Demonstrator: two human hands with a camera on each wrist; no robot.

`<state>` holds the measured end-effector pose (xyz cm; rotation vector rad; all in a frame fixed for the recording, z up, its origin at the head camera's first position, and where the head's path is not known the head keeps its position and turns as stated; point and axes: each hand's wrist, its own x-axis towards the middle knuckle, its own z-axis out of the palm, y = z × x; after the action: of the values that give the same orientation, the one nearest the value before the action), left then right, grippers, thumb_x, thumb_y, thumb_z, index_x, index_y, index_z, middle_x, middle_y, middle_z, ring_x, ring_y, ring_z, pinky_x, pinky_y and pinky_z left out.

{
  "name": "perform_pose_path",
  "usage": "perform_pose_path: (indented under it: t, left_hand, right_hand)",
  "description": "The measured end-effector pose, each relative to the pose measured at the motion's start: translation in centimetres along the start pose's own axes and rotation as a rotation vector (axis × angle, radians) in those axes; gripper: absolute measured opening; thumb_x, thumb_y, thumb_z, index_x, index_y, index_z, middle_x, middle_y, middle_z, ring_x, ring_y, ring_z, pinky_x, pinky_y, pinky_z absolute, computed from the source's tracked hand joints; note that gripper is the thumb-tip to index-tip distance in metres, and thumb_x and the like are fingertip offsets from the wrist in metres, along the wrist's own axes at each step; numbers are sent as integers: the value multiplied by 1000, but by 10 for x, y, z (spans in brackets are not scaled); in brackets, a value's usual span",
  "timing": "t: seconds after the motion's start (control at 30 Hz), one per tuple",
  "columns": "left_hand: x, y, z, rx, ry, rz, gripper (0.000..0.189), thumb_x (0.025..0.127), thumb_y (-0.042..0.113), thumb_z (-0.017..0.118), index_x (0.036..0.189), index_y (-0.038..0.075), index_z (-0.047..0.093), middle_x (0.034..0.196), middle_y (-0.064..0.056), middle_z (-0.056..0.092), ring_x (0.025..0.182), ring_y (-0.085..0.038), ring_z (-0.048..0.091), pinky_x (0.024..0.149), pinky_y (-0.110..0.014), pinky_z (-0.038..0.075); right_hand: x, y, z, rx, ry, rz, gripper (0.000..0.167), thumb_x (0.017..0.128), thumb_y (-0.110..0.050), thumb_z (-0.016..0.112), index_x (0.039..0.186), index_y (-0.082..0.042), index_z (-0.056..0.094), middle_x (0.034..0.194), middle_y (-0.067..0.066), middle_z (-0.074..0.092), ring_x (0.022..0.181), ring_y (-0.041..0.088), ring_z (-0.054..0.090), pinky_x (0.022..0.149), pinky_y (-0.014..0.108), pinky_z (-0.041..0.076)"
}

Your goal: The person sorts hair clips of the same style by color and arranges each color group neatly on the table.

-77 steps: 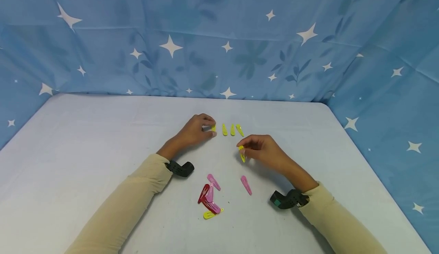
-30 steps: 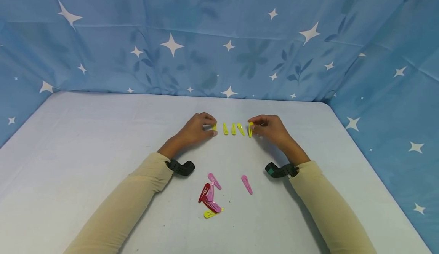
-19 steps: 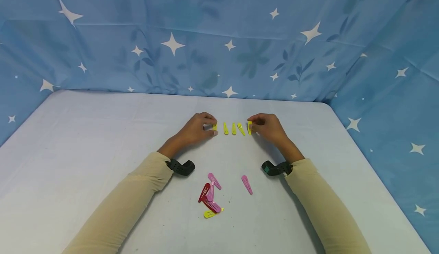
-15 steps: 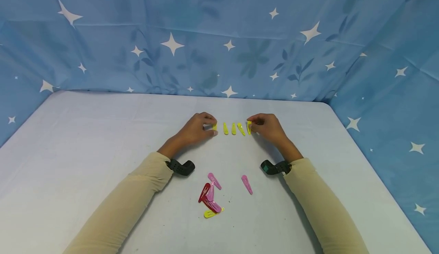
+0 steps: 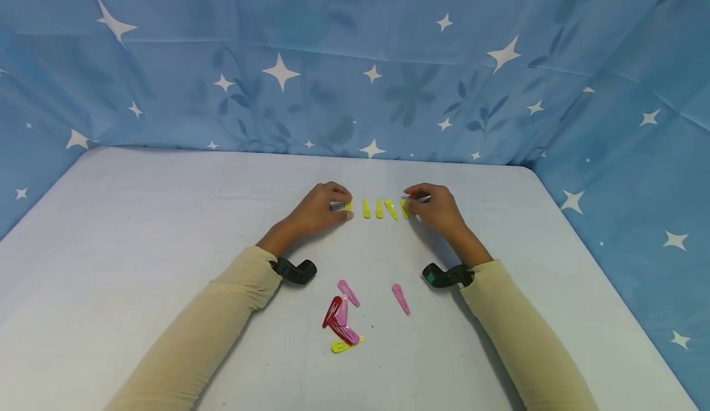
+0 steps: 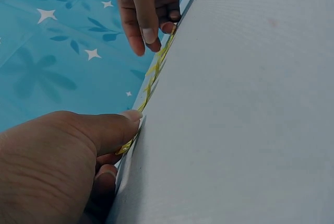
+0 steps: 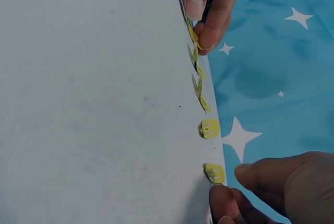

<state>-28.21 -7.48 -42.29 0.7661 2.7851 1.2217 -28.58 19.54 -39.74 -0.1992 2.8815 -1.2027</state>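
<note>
Yellow snap hair clips stand in a row near the table's far edge in the head view. At the row's left end, my left hand (image 5: 318,206) pinches a yellow hair clip (image 5: 348,206) between thumb and fingers. Three more yellow clips (image 5: 379,208) follow to its right, the rightmost of them slanted. My right hand (image 5: 440,211) is at the row's right end, thumb and fingers spread apart around the last yellow clip (image 7: 214,173). In the right wrist view that clip lies on the table, a fingertip right at its end and the thumb (image 7: 243,173) off it.
Nearer the body lies a loose pile of red clips (image 5: 331,311), pink clips (image 5: 342,310) and one yellow clip (image 5: 341,346). A single pink clip (image 5: 400,299) lies right of it. A blue star-print curtain (image 5: 333,103) hangs behind the white table (image 5: 166,214).
My right hand carried a yellow clip up to the right end of the row, set it down beside the slanted one, and its fingers have parted from it. The left hand has stayed put.
</note>
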Motion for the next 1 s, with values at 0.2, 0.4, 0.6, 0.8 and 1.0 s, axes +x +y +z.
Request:
perform_pose_path:
  t: [0.2,0.4,0.6,0.8,1.0]
  left_hand:
    - [-1,0,0,-8,0,-12,39,89,13,73,125,-1,65,123,-12,58,114,-25,50,92,-36,45]
    - [-1,0,-1,-7,1,4,39,88,12,73,124,-2,66,123,-13,58,113,-26,51,92,-37,45]
    - [-1,1,-2,4,9,23,37,88,12,73,122,-1,67,122,-13,59,111,-26,52,89,-37,45]
    - [-1,2,-3,-1,2,19,38,89,12,72,123,-2,66,122,-13,59,113,-27,51,91,-37,45]
    - [-2,4,-4,-7,-8,7,40,89,12,71,125,-3,64,124,-13,59,117,-28,49,93,-38,44]
  right_hand:
    - [-7,0,-2,13,-9,27,27,97,-15,58,120,-3,66,107,13,64,84,23,64,66,31,47]
    - [-13,0,-7,-1,-23,25,27,98,-19,56,117,-5,67,103,11,66,80,22,65,66,34,46]
    - [-23,-2,-11,21,-41,-36,24,97,-16,58,115,-5,69,92,10,69,75,22,65,61,33,47]
    - [-36,-12,-14,111,-192,-175,21,95,-10,61,113,-1,69,86,11,70,76,24,66,66,29,48]
    - [-51,-20,-15,169,-319,-247,20,95,-6,62,111,4,68,90,13,69,81,26,67,73,28,50]
